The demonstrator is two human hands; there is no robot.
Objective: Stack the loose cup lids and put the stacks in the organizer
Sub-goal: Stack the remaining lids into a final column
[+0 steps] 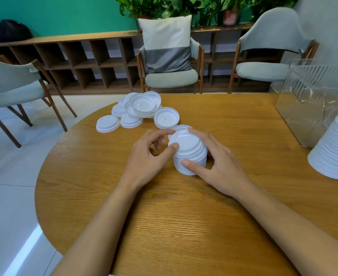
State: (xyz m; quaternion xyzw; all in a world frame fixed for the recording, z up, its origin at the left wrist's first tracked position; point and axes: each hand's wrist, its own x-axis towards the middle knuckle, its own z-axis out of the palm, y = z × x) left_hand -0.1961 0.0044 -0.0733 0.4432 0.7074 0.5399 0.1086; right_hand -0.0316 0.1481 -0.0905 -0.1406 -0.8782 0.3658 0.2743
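Head view: lid stack stands mid-table, long axis near vertical, lid tops facing up. Left hand pinches the top lid's rim between thumb and forefinger. Right hand clasps the stack's side, thumb low, fingers curled behind. Loose lids lie beyond; clear organizer stands far right.

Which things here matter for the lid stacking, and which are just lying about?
Job:
- lid stack, held by left hand and right hand
- loose lids
- clear organizer
- tall stack at the right edge

Lying about:
- chairs
- cushion
- potted plants
- shelf
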